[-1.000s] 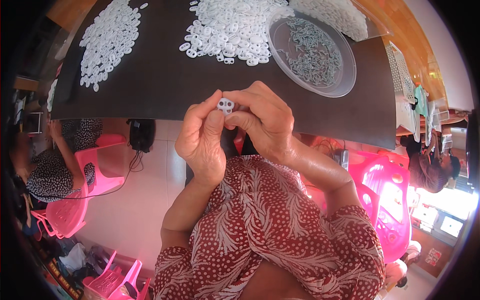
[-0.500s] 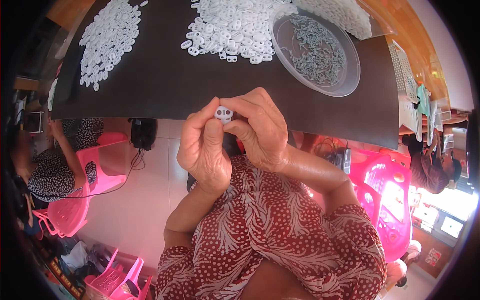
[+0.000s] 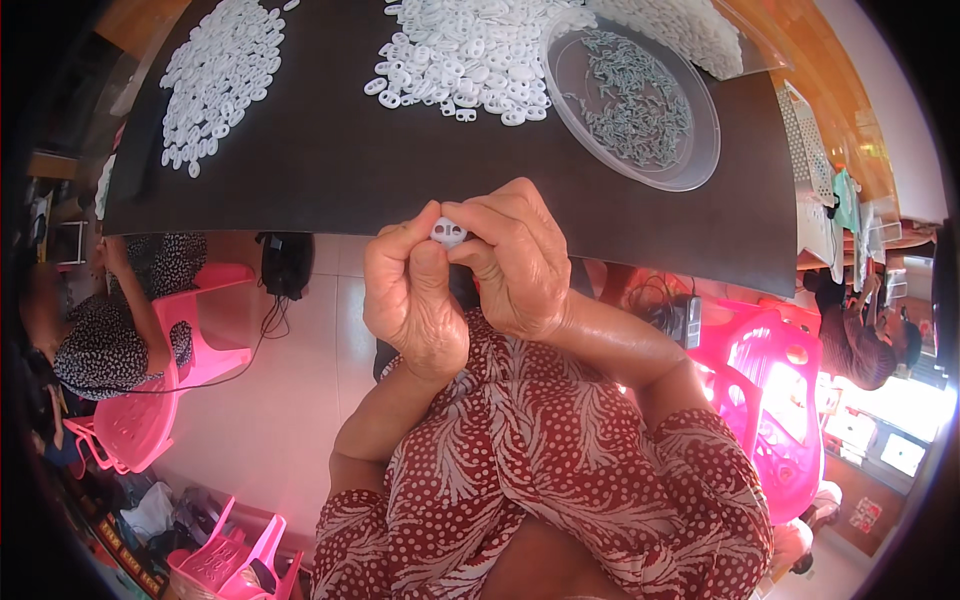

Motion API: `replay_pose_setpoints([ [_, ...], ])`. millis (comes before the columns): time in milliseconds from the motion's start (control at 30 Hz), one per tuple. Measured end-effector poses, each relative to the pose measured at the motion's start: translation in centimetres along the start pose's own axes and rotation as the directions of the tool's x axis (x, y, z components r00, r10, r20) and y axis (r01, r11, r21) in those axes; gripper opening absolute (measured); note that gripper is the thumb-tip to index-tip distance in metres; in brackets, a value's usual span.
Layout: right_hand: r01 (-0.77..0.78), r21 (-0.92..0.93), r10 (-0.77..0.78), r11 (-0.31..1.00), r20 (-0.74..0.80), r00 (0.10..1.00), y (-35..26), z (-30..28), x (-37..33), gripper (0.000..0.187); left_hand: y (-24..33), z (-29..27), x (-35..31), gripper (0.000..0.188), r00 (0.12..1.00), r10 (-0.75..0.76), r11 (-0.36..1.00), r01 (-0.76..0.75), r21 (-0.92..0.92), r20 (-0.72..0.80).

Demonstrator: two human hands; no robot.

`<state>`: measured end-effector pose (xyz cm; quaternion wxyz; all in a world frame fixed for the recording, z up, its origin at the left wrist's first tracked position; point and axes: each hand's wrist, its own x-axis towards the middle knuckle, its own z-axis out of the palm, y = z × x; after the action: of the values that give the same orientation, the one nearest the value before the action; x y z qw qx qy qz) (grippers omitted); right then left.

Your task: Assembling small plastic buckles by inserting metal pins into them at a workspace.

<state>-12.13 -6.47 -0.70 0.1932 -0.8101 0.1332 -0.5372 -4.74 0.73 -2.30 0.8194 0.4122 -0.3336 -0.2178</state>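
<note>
Just beyond the near edge of the dark table (image 3: 400, 170), a small white plastic cord lock (image 3: 448, 233) with two holes is pinched between my hands. My left hand (image 3: 415, 300) grips its left side between thumb and index finger. On the opposite side, my right hand (image 3: 522, 260) has its thumb and curled fingers closed on the same piece. Fingertips cover both of its ends. Farther back lie a heap of white two-hole pieces (image 3: 465, 60) and a looser spread of similar pieces (image 3: 222, 85) at the left.
A round clear plastic tub (image 3: 708, 130) holds many small grey metal springs (image 3: 640, 100). Behind it, more white parts (image 3: 685, 30) fill a clear container. Pink plastic chairs (image 3: 770, 400) stand right and left. Another person (image 3: 110, 340) sits at the left.
The cord lock has turned slightly and its parts look pressed closer together. My right hand has shifted slightly left, toward my left hand.
</note>
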Motion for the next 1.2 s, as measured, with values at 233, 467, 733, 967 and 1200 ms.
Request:
replay_pose_setpoints([
  [233, 0.063, -0.044, -0.064, 0.997, -0.021, 0.998, 0.5, 0.5, 0.0, 0.029, -0.6, 0.1, 0.2, 0.024, 0.999, 0.045, 0.998, -0.043, 0.056, -0.028],
  [467, 0.075, -0.027, -0.075, 0.997, -0.016, 0.997, 0.4, 0.4, 0.5, 0.031, -0.1, 0.3, 0.4, 0.022, 0.998, 0.041, 0.996, -0.038, 0.080, -0.038],
  [733, -0.234, -0.096, 0.239, 0.967, 0.038, 0.970, 1.7, -4.9, 4.4, 0.016, 1.1, -0.8, 5.9, 0.024, 0.992, -0.041, 0.855, -0.026, 0.518, 0.117],
  [967, -0.240, -0.402, 0.168, 0.884, -0.206, 0.964, 9.7, -13.0, 14.0, 0.017, -3.6, -4.1, 15.5, 0.029, 0.868, 0.126, 0.358, -0.492, 0.794, 0.481],
  [1200, -0.221, -0.735, 0.216, 0.641, -0.103, 0.971, 19.0, -20.5, 19.8, 0.030, -4.2, -3.2, 14.3, 0.042, 0.784, -0.012, 0.332, -0.582, 0.742, 0.620],
])
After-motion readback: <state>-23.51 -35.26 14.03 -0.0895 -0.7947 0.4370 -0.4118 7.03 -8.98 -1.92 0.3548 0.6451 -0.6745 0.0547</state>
